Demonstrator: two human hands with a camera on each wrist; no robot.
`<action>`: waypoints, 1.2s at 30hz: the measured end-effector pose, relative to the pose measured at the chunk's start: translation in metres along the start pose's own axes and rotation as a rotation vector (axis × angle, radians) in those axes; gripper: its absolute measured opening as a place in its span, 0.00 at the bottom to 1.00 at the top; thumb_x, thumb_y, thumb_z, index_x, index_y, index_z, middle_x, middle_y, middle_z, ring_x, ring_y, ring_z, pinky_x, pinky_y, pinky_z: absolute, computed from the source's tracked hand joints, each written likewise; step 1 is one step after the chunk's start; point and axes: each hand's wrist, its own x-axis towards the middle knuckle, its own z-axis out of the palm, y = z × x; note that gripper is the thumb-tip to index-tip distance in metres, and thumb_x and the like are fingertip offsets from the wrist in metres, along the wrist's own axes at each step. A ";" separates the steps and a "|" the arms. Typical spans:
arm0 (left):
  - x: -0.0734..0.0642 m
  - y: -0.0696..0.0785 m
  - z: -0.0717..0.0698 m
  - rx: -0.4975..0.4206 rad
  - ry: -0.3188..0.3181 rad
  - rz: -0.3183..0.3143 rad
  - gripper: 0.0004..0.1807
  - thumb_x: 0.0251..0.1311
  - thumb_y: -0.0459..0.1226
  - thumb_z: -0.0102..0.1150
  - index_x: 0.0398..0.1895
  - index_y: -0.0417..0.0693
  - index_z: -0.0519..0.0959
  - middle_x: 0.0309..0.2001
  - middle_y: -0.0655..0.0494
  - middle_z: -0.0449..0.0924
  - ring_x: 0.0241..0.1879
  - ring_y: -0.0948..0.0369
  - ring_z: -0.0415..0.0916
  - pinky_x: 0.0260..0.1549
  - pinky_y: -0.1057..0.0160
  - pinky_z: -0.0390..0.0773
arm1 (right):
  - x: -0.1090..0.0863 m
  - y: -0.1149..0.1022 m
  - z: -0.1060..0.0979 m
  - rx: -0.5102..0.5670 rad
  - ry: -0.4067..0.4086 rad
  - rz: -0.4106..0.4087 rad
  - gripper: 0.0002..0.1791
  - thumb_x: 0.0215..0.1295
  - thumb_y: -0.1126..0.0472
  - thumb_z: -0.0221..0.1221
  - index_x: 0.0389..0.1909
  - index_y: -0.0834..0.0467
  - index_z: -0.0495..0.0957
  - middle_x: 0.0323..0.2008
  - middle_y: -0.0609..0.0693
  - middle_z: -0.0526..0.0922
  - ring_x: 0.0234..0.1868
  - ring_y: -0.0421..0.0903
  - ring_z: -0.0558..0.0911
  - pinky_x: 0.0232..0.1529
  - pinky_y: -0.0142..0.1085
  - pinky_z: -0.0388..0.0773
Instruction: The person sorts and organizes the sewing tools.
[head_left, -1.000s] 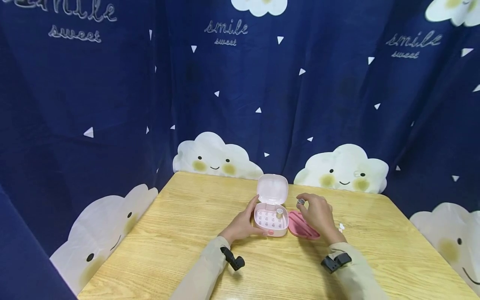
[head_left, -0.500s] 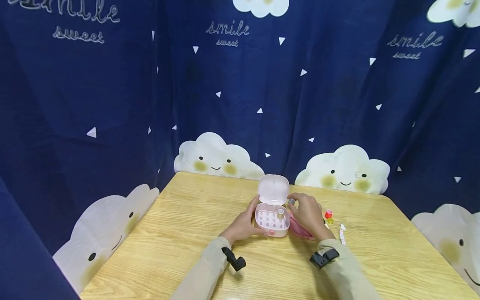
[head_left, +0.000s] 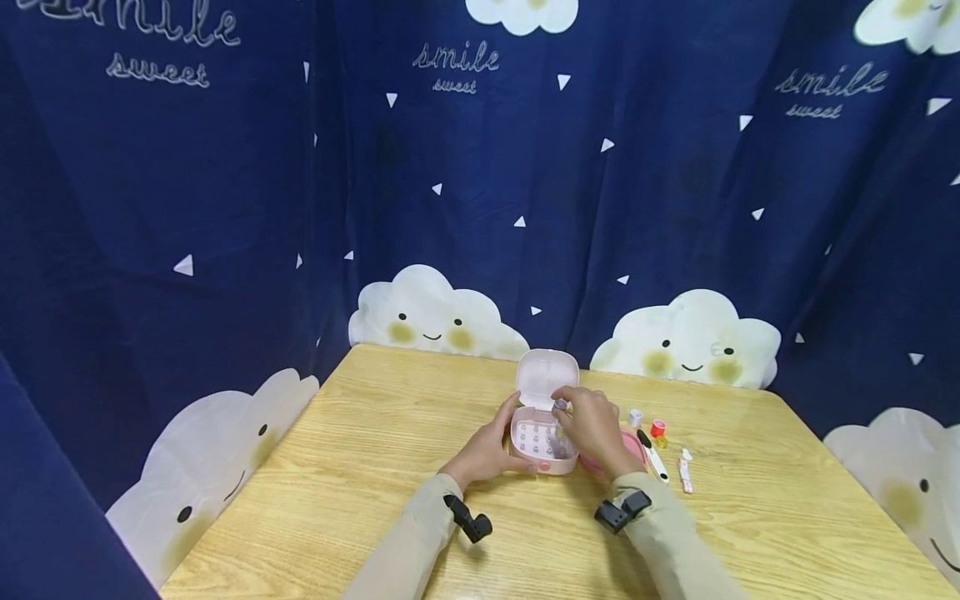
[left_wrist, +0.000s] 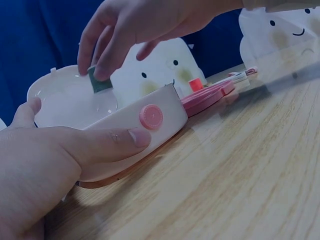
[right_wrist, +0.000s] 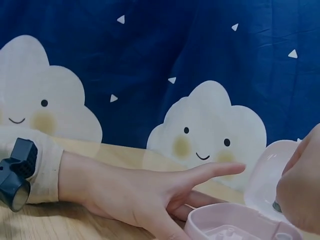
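A pale pink sewing box [head_left: 557,467] stands on the table with its lid [head_left: 542,373] raised. Rows of small pegs fill its floor. My left hand [head_left: 486,450] grips the box's left side, thumb along the front wall beside the round pink button [left_wrist: 151,116] and fingers toward the back. Above the box's right part, my right hand [head_left: 592,423] pinches a small dark green thread spool [left_wrist: 100,81] between thumb and fingertips, in front of the lid. A beige spool standing in the box is mostly hidden by that hand.
Right of the box lies a pink tray [head_left: 639,448], partly under the right forearm. Beyond it are a white spool [head_left: 635,417], a red spool [head_left: 657,427], a small yellow piece [head_left: 661,442], a black-and-white tool [head_left: 654,458] and a white-pink strip [head_left: 686,473].
My right hand has carried the spool leftward from over the pink tray to above the box, uncovering the small things on the right. The left hand keeps its grip on the box.
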 end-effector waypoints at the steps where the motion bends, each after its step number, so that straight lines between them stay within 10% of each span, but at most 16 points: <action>1: 0.000 0.000 0.000 0.004 0.001 0.000 0.71 0.46 0.49 0.85 0.86 0.60 0.42 0.77 0.50 0.62 0.74 0.54 0.60 0.73 0.46 0.58 | 0.001 -0.001 0.002 -0.007 0.000 -0.003 0.12 0.62 0.62 0.72 0.46 0.54 0.88 0.43 0.52 0.89 0.43 0.58 0.82 0.42 0.60 0.76; 36: 0.002 -0.004 0.002 0.003 0.011 -0.027 0.73 0.44 0.48 0.86 0.86 0.64 0.41 0.78 0.53 0.62 0.75 0.57 0.59 0.73 0.50 0.59 | -0.003 0.002 0.038 -0.079 -0.076 0.078 0.10 0.60 0.60 0.74 0.42 0.52 0.89 0.47 0.55 0.80 0.50 0.60 0.76 0.56 0.70 0.66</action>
